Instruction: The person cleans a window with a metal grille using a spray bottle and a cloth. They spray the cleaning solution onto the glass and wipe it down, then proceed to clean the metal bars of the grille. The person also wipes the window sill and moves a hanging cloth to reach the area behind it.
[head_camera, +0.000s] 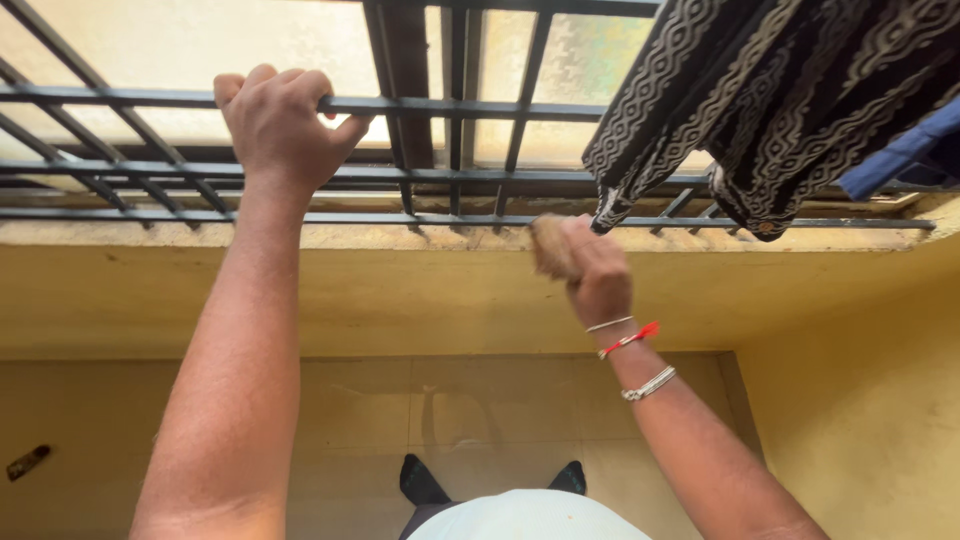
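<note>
Both hands: left (280, 125) grips black grille bar (470, 107), right (590, 265) holds brown scrubber (550, 245)
</note>
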